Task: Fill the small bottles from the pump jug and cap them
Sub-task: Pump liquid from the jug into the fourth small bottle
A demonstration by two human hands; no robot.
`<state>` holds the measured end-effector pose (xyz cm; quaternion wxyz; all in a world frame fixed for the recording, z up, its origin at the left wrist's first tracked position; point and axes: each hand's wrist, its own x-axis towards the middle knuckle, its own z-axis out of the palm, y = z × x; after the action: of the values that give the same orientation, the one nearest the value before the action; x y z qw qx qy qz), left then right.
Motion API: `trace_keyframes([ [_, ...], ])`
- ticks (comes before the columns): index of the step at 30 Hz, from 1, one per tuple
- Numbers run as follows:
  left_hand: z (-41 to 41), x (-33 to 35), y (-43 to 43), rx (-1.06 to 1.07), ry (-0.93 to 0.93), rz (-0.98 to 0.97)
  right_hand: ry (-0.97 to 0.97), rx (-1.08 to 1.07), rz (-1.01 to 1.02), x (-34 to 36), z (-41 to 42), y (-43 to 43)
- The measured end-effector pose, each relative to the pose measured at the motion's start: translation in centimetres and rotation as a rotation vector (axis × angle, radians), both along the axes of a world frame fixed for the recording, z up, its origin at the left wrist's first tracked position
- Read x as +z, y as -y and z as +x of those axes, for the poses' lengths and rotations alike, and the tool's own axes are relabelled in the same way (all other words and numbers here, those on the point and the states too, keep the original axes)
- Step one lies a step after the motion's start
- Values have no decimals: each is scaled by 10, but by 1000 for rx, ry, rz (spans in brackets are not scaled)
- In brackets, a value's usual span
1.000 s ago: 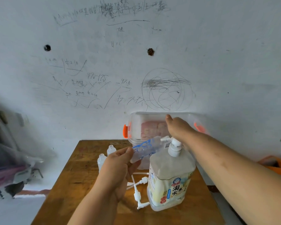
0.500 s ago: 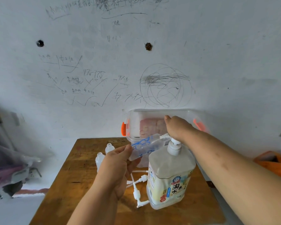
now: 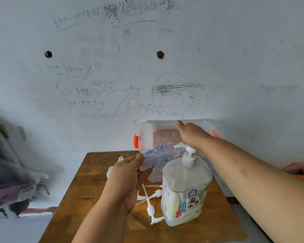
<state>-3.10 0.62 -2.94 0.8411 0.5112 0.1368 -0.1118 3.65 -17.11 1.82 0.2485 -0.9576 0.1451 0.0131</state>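
Single head-worn, wide-angle view, taken from the person's own eye level and looking forward and slightly down. It faces the scribbled wall [image 3: 165, 67], which fills the upper half. The wooden table [image 3: 88, 181] lies low in frame. Both forearms enter from the bottom edge, so the left hand [image 3: 125, 179], right hand [image 3: 191, 135], small bottle [image 3: 158, 155] and pump jug [image 3: 184, 190] sit close to the lens.

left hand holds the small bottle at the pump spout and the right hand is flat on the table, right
No: the right hand is on top of the pump head, not on the table. The left hand does hold the small bottle at the pump spout. The head view shows it.
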Motion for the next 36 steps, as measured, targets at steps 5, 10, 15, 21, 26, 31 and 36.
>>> trace_keyframes([
  [5,4,-6,1,4,-23,-13,-35,-3,-2,-5,0,1],
  [10,8,-15,1,-22,-63,10,-11,-3,-44,-20,5,4],
  [15,5,-13,2,-3,-92,19,38,8,-41,-27,2,4],
  [21,-2,-2,1,7,-64,4,34,21,-5,-4,-1,5],
  [26,-2,0,1,10,-46,-15,-24,37,-56,-3,-1,3],
  [31,4,-7,1,0,-50,-29,-20,20,-42,-12,8,9],
  [36,6,-12,0,2,-48,-18,6,19,-84,-26,12,8],
])
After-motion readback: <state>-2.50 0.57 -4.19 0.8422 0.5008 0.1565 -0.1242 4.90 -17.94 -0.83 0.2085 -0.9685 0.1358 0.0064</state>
